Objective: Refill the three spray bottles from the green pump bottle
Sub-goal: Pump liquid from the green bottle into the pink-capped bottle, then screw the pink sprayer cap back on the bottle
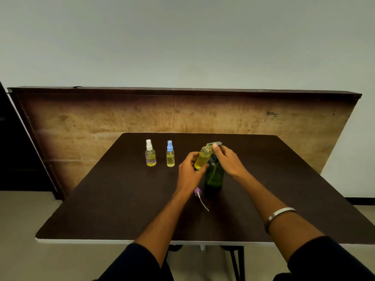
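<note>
My left hand (189, 168) holds an uncapped spray bottle (203, 158) of yellow liquid, tilted with its neck under the spout of the green pump bottle (214, 175). My right hand (227, 159) rests on the pump head (215, 143), fingers over its top. The bottle's purple spray cap (197, 192) with its white dip tube lies on the table in front of the green bottle. Two capped spray bottles stand upright to the left: one with a white cap (150, 153) and one with a blue cap (170, 154), both holding yellow liquid.
The dark brown table (121, 199) has its near edge close to me. A wooden board (101, 122) leans against the wall behind it. A metal bangle (279, 216) circles my right wrist.
</note>
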